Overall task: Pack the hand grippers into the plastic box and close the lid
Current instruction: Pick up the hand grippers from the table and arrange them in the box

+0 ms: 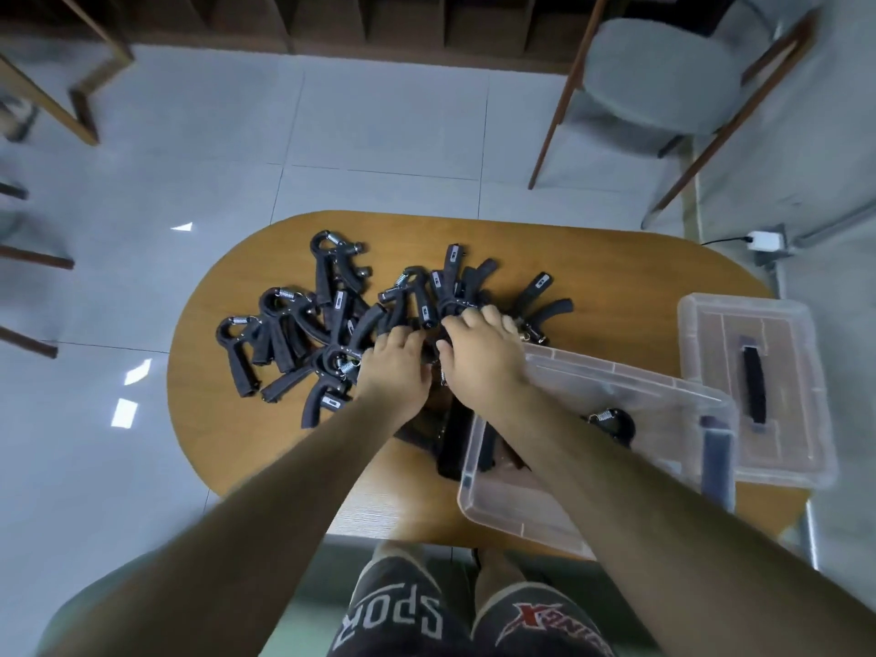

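Several black hand grippers with metal springs lie in a heap on the oval wooden table. My left hand and my right hand rest side by side on the near right part of the heap, fingers curled down over grippers. What each hand grasps is hidden under the palms. A clear plastic box stands open at the right under my right forearm, with a few grippers inside. Its clear lid, with a black handle, lies flat at the far right.
A grey padded chair with wooden legs stands beyond the table at the back right. A white power adapter sits on the tiled floor near the table's right end. Wooden furniture legs show at the left. My knees are below the table's near edge.
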Demonstrator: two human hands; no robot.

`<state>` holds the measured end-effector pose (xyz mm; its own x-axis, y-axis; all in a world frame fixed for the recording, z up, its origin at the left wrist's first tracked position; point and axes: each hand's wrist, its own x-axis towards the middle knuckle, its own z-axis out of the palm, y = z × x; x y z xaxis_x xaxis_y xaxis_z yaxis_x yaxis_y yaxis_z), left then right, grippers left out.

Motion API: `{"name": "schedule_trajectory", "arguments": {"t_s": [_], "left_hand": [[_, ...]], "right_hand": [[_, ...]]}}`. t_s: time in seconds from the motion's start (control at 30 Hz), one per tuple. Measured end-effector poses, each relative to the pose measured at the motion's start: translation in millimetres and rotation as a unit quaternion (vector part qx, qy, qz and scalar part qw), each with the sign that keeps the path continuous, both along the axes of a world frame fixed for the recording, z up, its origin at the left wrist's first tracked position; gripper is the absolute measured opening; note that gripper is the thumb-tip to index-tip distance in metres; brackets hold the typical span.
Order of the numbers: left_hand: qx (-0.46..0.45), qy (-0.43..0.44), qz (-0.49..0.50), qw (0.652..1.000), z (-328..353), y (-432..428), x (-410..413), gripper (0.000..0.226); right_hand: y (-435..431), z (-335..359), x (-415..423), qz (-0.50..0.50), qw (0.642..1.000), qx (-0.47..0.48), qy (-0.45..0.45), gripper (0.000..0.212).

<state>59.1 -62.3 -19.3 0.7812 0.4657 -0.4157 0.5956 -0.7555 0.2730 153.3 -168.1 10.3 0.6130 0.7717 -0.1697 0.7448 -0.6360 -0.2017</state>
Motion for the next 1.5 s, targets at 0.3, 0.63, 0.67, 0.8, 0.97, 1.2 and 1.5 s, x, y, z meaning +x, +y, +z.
{"name": "schedule_trajectory", "arguments": {"t_s": [0.3,0.63,0.67,0.8,0.97,1.2,1.5], "left_hand": [[-0.029,0.1,-0.016,0.994,-49.0,62.4,24.7,0.062],[-0.103,0.044,0.001,0.994,-72.2,72.1,19.1,0.055],[-0.11,0.034,0.013,0.993,-71.8,72.8,19.2,0.054],[-0.154,0.015,0.081,0.985,-66.7,73.7,22.3,0.05],[-0.262,-0.042,0.316,0.911,-39.9,65.2,27.9,0.004],[-0.461,-0.142,0.453,0.75,0.1,40.4,31.6,0.014],[-0.496,-0.259,0.353,0.75,67.6,-41.8,10.4,0.02]], "right_hand": [[88.1,-61.5,20.2,-0.042,0.986,-0.135,0.09,0.039],[117.7,-99.0,26.1,-0.177,0.964,-0.151,0.131,0.031],[118.2,-98.0,25.7,-0.191,0.961,-0.141,0.14,0.031],[112.0,-87.8,21.1,-0.224,0.958,-0.086,0.155,0.026],[86.0,-66.1,10.0,-0.233,0.958,-0.009,0.169,0.03],[35.4,-19.6,0.8,-0.236,0.95,0.138,0.147,0.036],[-68.1,28.4,5.1,-0.182,0.959,0.204,0.076,0.045]]}}
